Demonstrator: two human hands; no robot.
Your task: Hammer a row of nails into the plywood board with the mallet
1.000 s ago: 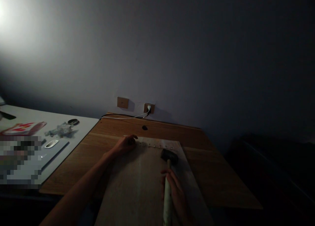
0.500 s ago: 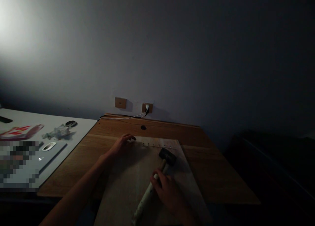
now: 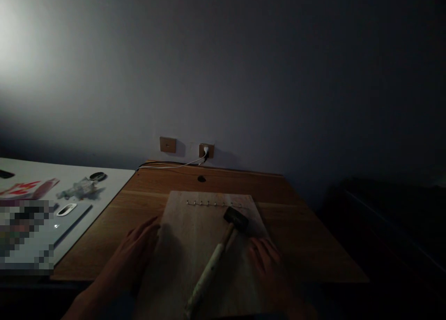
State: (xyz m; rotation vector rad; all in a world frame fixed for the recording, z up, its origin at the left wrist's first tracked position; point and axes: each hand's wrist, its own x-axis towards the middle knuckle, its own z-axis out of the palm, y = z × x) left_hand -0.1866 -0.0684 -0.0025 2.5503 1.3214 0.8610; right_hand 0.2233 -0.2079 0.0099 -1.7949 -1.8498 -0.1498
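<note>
Now that the mallet (image 3: 216,257) is being left lying slantwise on the wooden board (image 3: 190,241), no hold is being kept on it. By the board's right edge the right hand (image 3: 266,257) is being held, fingers slightly apart; by the left edge the left hand (image 3: 137,243) is being drawn nearer, its grip impossible to tell. Farther off, the row of nails (image 3: 208,203) is being uncovered!

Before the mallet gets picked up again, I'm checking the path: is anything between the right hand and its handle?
Nothing visible: only bare board shows between the right hand, at the board's right edge, and the handle of the mallet.
</note>
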